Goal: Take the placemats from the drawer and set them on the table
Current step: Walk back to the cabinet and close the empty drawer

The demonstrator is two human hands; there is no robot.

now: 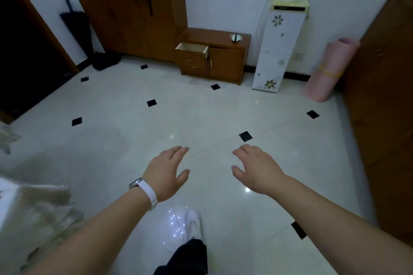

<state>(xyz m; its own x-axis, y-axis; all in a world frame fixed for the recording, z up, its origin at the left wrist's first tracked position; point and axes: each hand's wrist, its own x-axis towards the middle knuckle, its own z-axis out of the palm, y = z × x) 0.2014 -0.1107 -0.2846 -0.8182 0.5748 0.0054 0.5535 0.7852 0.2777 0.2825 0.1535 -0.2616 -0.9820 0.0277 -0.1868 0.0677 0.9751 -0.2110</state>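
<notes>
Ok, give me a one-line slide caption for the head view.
Both empty hands, left hand and right hand, reach forward above the tiled floor toward a low cabinet's open drawer.

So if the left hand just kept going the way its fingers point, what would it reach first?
Nothing nearby: the left hand points over bare floor toward the low cabinet with the open drawer, though depth is uncertain.

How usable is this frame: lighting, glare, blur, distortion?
Head view: dim and bluish; small glare spots on the floor; pale cloth at lower left smeared by blur; wide-angle bending at the edges; open drawer and both empty hands, left and right, stay readable.
</notes>
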